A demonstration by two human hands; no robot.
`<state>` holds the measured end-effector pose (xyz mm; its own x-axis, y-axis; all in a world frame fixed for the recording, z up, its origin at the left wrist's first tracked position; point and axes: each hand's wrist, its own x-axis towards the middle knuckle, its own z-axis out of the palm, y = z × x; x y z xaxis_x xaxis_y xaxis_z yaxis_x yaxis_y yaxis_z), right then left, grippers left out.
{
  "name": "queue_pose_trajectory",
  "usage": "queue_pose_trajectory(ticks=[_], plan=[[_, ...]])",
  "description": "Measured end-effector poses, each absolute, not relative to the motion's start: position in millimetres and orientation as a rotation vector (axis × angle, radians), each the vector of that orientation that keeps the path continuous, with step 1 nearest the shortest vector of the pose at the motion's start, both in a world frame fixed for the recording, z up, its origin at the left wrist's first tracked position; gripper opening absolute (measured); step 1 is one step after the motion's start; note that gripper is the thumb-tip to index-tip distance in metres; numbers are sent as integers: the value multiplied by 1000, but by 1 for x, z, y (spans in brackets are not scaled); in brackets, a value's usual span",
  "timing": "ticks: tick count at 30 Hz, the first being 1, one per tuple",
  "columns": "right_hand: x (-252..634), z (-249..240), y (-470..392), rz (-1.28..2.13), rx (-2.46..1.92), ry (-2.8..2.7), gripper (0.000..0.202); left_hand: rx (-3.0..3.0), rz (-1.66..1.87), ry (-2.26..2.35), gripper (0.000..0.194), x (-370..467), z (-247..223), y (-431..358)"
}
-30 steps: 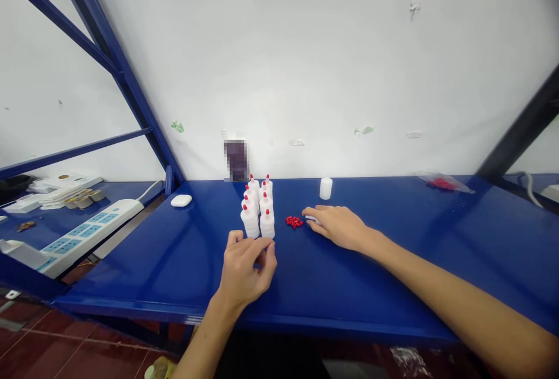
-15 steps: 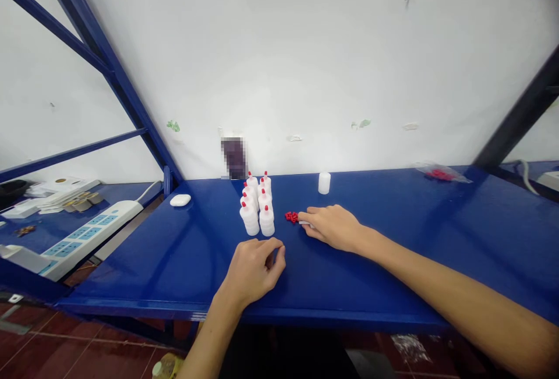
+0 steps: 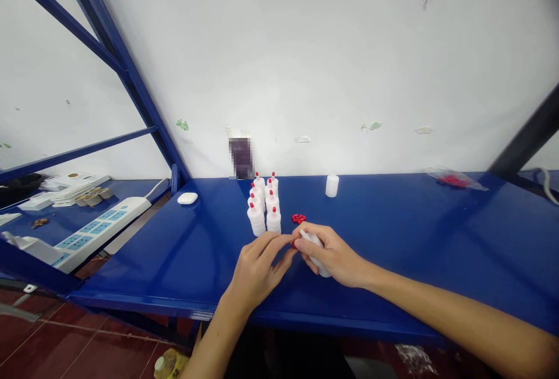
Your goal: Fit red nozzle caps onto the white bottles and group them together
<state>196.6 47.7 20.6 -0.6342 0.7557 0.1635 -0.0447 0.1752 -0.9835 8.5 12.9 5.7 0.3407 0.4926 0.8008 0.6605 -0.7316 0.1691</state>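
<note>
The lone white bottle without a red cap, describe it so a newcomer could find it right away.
Start at the blue table against the white wall. Near the wall, right of the group of red-capped bottles, stands one small white bottle by itself. It has no red cap and nothing touches it.

A glossy blue metal shelf (image 3: 393, 262) carries everything — capped white bottles (image 3: 264, 207) clustered at its centre, loose red caps (image 3: 299, 218) at their 3 o'clock, a lone uncapped bottle (image 3: 332, 186) at 2 o'clock, a white earbud case (image 3: 187, 198) at 9 o'clock, a bag of red caps (image 3: 454, 180) far right.
</note>
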Motion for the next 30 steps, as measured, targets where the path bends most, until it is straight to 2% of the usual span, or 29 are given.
queue_pose_trajectory(ticks=[3,7,10,15,23,30], plan=[[201,19,51,1416,-704,-1898,40,-2399,-1334,-1023,18,10,6,13],[209,18,56,859,-671,-2247,47,-2363,-1390,-982,21,9,6,12],[211,18,56,692,-619,-2356,47,-2424,-1345,-955,28,9,6,13],[209,15,53,728,-542,-2317,39,-2516,-1379,-932,30,11,8,12],[211,11,55,875,-550,-2283,48,-2704,-1590,-910,31,13,11,7],[211,14,53,970,-542,-2225,49,-2788,-1571,-959,28,13,12,6]])
